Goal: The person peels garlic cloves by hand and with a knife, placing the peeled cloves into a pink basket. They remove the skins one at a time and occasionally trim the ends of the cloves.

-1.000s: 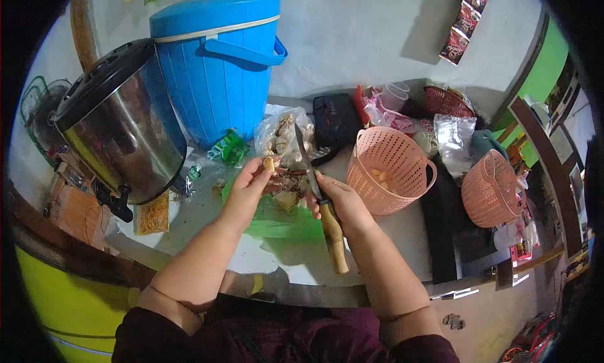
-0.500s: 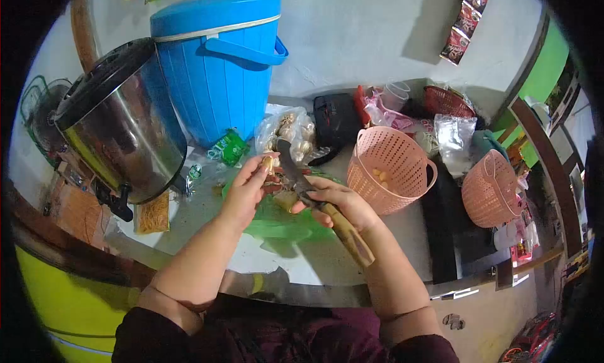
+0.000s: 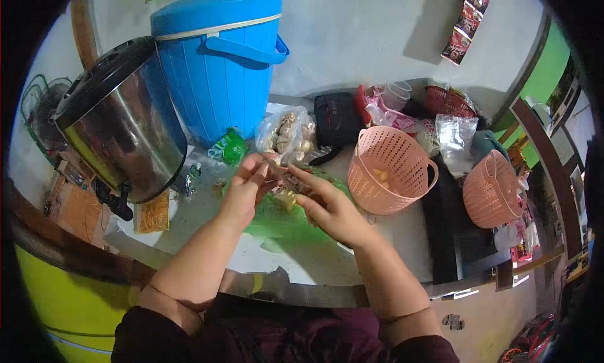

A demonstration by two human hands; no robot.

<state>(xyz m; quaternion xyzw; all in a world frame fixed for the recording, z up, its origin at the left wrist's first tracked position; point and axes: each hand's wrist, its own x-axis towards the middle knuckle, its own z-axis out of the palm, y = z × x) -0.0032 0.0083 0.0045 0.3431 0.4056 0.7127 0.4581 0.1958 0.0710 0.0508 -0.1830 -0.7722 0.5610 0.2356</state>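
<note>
Whereas a second ago pointing upright with its handle in plain sight, now lowered nearly flat between the hands: wooden-handled kitchen knife (image 3: 286, 174), only a sliver of dark blade showing, handle buried under the right hand (image 3: 330, 207), fingers curled closed around it. Left hand (image 3: 242, 188) drawn in to meet it, thumb and fingertips pinched shut on a small pale piece right at the blade, the piece itself hidden by the fingers. Judging from that, paring under way, not a pause. Directly beneath, crumpled green plastic sheet (image 3: 283, 226) strewn with scraps and one pale chunk (image 3: 284, 200). Just behind, clear plastic bag of knobbly pale roots (image 3: 289, 133); to the right, near the knife hand, pink perforated plastic basket (image 3: 415, 180) holding a few peeled yellowish bits (image 3: 379, 173). Crowding the left side, tall blue plastic lidded bucket (image 3: 220, 67) and steel urn with a black lid (image 3: 119, 133). Nothing between the hands and the basket.
</note>
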